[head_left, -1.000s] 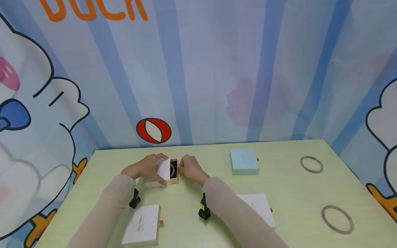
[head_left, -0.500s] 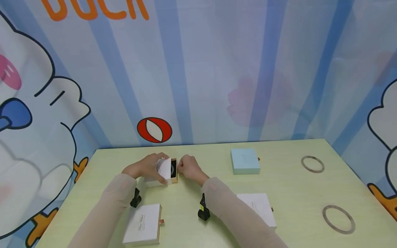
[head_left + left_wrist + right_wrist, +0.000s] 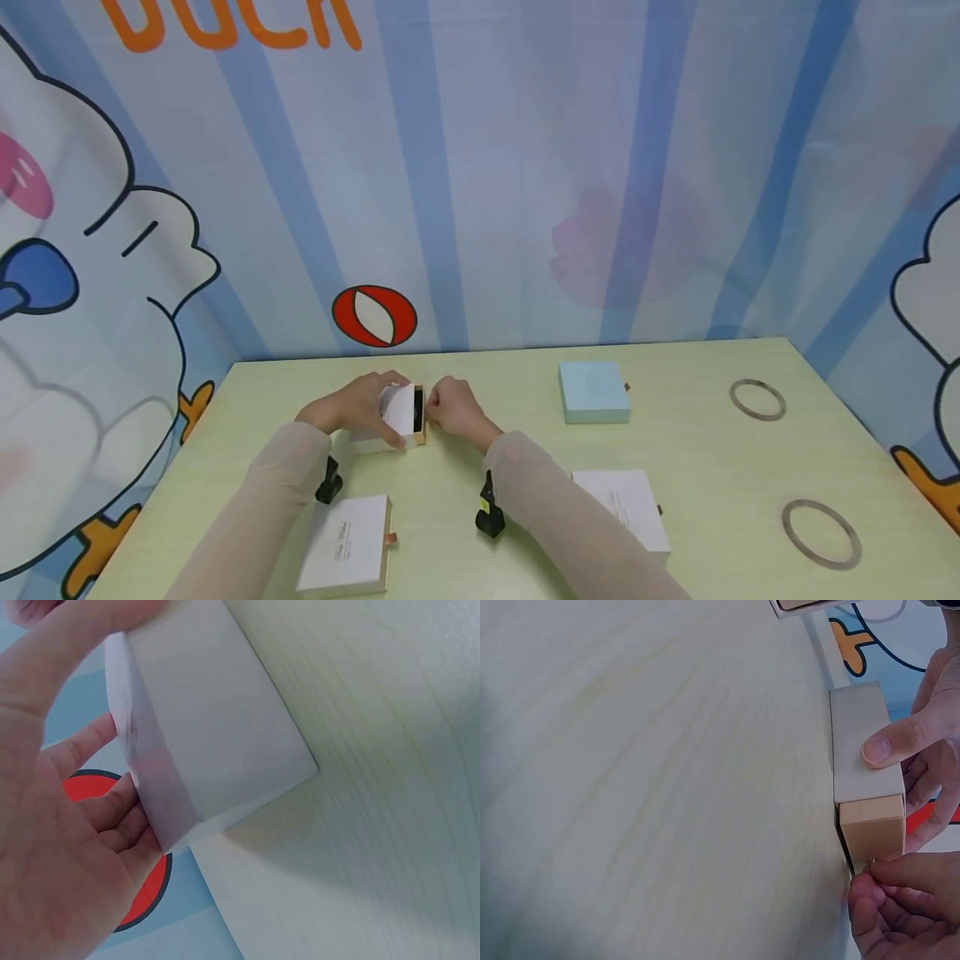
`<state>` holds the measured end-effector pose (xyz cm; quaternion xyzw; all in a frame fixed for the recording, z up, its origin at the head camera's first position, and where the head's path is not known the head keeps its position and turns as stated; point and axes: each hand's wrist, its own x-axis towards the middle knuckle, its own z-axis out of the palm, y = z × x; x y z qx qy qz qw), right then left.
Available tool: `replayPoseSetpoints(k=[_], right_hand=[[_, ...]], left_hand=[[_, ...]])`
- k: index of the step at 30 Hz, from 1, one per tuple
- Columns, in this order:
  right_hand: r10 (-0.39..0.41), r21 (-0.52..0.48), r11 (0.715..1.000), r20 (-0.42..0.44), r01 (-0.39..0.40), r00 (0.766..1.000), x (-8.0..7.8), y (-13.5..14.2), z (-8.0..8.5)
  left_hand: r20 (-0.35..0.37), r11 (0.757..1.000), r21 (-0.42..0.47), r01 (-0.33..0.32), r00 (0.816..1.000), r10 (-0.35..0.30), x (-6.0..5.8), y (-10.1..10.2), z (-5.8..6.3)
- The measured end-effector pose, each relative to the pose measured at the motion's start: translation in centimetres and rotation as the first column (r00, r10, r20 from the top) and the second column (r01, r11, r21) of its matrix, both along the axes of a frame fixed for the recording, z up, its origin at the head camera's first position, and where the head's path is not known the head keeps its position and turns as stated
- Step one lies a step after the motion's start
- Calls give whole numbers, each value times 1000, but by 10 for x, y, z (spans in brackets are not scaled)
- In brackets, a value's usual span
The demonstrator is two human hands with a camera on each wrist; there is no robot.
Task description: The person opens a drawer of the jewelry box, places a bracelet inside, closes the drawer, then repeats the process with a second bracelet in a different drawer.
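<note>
In the head view, my left hand [image 3: 356, 404] grips the white sleeve of a small drawer box [image 3: 401, 408], thumb on the near side and fingers round the far side. From the sleeve's right end a tan drawer [image 3: 421, 427] sticks out a little, with a dark strip of its inside showing. My right hand [image 3: 456, 410] is at the drawer's outer end; the right wrist view has its thumb and forefinger pinching a small pull tab there, mostly hidden by the fingertips. The left wrist view shows the sleeve's plain closed side [image 3: 217, 705] against my palm and fingers.
A pale blue box [image 3: 595, 393] lies at the back. One white box [image 3: 347, 543] sits at the front left, another [image 3: 621, 504] partly behind my right forearm. On the right lie two flat grey rings, the far ring [image 3: 759, 417] and the near ring [image 3: 786, 520].
The drawer has slid left, further into the sleeve, hiding the dark round thing seen inside it earlier. My right hand has moved slightly left with it; my left hand keeps its grip.
</note>
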<state>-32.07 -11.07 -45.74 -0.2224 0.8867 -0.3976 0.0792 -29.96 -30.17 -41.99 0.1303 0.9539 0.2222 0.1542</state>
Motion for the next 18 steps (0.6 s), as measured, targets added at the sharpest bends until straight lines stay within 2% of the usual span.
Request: replayPoseSetpoints(k=[7, 18], right_hand=[[-8, -10, 1000, 5, 8, 1000, 1, -3, -1], [-3, -31, 1000, -56, 1, 998, 4, -7, -3]], left_hand=[[4, 1000, -21, -20, 1000, 20, 0, 1, -1], [-4, 1000, -12, -18, 1000, 18, 0, 2, 0]])
